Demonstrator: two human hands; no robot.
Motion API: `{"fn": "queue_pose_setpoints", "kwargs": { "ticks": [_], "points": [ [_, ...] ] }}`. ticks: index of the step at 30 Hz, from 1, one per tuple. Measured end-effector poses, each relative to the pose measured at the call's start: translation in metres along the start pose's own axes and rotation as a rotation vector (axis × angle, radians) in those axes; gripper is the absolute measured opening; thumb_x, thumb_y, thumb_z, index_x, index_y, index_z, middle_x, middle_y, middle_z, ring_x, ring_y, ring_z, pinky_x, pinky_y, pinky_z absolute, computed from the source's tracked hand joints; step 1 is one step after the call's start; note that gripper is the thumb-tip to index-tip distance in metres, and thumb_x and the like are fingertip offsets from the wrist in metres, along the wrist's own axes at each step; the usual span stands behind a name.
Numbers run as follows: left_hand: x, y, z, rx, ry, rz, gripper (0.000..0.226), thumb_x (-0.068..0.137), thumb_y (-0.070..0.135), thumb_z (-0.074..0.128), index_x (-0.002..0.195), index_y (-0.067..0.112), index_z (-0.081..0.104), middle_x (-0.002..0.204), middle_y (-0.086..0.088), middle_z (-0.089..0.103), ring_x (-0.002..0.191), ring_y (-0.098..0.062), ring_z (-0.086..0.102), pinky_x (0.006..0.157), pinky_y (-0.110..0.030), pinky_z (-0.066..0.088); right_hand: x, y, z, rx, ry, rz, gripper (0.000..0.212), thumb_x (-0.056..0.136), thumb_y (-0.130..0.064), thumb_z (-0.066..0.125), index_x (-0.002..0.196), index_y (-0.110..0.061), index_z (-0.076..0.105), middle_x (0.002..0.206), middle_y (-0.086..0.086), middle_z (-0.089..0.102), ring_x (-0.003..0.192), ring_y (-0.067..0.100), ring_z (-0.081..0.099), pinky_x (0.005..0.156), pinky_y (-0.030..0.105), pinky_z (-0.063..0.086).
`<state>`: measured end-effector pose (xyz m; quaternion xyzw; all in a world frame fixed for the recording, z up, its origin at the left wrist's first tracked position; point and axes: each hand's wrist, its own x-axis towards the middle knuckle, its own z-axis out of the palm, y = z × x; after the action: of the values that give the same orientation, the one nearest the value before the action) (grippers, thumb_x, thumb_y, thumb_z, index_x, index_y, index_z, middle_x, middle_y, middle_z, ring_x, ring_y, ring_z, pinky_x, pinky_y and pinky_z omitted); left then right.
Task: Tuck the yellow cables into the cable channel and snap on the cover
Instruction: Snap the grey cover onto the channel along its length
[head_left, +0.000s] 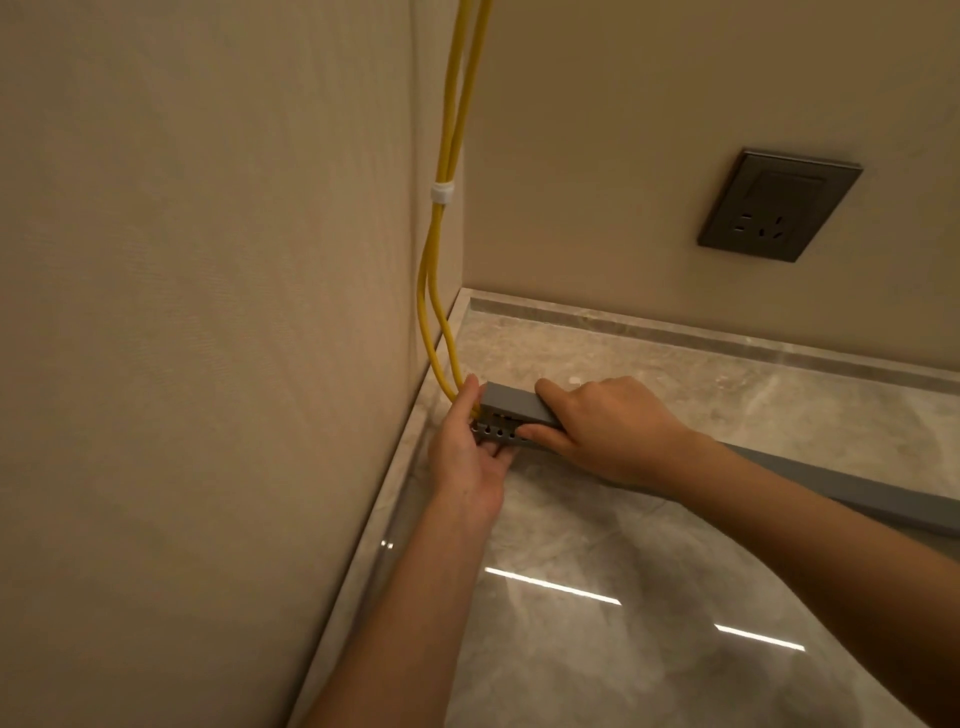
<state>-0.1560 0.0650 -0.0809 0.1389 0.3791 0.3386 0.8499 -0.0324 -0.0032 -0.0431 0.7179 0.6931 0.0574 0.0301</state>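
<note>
Head: left hand (470, 457), right hand (608, 431) grip channel (857, 491).

The cables (450, 130) hang down the wall corner from the top middle of the frame, a strap (442, 193) round them, into the end of the cable channel (500, 433). The channel lies on the floor (597, 654), running to the right edge, the cover (511, 401) on top. The left hand (467, 457) holds that end; the right hand (610, 431) grips the cover beside it. A wall socket (779, 205) sits upper right.
</note>
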Motion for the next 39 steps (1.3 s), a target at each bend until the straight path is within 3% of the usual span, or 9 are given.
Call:
{"fn": "queue_pose_setpoints", "kwargs": {
  "ticks": [6,10,15,18,20,25,31,39],
  "points": [
    [0.001,-0.003,0.002,0.053,0.047,0.037,0.012,0.084,0.018,0.065,0.091,0.009,0.062,0.094,-0.012,0.064,0.087,-0.022,0.064,0.065,-0.031,0.054,-0.003,0.000,0.004,-0.125,0.020,-0.017,0.056,0.090,-0.064,0.020,0.106,-0.018,0.046,0.075,0.002,0.065,0.051,0.019,0.042,0.047,0.028,0.027],
    [0.002,-0.004,0.002,0.065,0.034,0.060,0.013,0.084,0.018,0.065,0.093,0.009,0.061,0.096,-0.013,0.064,0.090,-0.023,0.064,0.069,-0.032,0.055,-0.003,-0.001,0.006,-0.154,0.059,0.005,0.059,0.088,-0.066,0.019,0.104,-0.017,0.049,0.082,0.003,0.063,0.058,0.021,0.055,0.047,0.028,0.026],
    [0.001,-0.005,0.000,0.057,0.007,0.071,0.018,0.085,0.018,0.065,0.098,0.007,0.061,0.098,-0.015,0.064,0.091,-0.024,0.065,0.065,-0.030,0.056,-0.008,-0.008,0.006,-0.184,0.107,0.066,0.062,0.087,-0.063,0.015,0.116,-0.019,0.047,0.092,0.002,0.059,0.072,0.019,0.055,0.046,0.027,0.025],
    [0.000,-0.004,0.000,0.049,0.000,0.069,0.020,0.085,0.018,0.065,0.100,0.006,0.062,0.100,-0.016,0.064,0.092,-0.024,0.065,0.065,-0.029,0.055,-0.011,-0.011,0.007,-0.173,0.152,0.082,0.055,0.090,-0.056,0.022,0.109,-0.017,0.056,0.082,0.002,0.062,0.067,0.020,0.055,0.048,0.027,0.030],
    [0.000,-0.004,0.000,0.042,0.002,0.075,0.018,0.084,0.016,0.066,0.098,0.006,0.063,0.100,-0.015,0.065,0.091,-0.024,0.065,0.065,-0.030,0.055,-0.010,-0.010,0.008,-0.184,0.186,0.048,0.050,0.091,-0.051,0.028,0.103,-0.015,0.060,0.081,0.004,0.062,0.069,0.022,0.056,0.059,0.031,0.039],
    [-0.001,-0.006,-0.001,0.037,-0.019,0.092,0.015,0.084,0.018,0.066,0.095,0.007,0.063,0.098,-0.014,0.066,0.091,-0.023,0.066,0.064,-0.029,0.057,-0.006,-0.010,0.014,0.103,0.158,0.018,0.045,0.094,-0.045,0.033,0.122,-0.014,0.051,0.098,0.006,0.061,0.086,0.023,0.055,0.076,0.034,0.042],
    [-0.001,-0.004,-0.005,-0.039,-0.074,0.064,0.028,0.088,0.026,0.060,0.112,0.012,0.061,0.110,-0.017,0.065,0.094,-0.024,0.067,0.075,-0.033,0.055,0.002,-0.006,0.011,0.176,0.191,-0.040,0.037,0.095,-0.039,0.042,0.120,-0.014,0.052,0.092,0.006,0.067,0.082,0.022,0.055,0.067,0.027,0.031],
    [-0.002,-0.005,-0.011,-0.024,-0.123,0.079,0.028,0.092,0.032,0.052,0.109,0.013,0.064,0.108,-0.013,0.068,0.094,-0.021,0.068,0.070,-0.029,0.057,0.012,0.000,-0.002,0.320,0.146,-0.074,0.036,0.095,-0.041,0.039,0.121,-0.019,0.049,0.092,0.005,0.068,0.079,0.024,0.060,0.065,0.033,0.043]
  ]
}}
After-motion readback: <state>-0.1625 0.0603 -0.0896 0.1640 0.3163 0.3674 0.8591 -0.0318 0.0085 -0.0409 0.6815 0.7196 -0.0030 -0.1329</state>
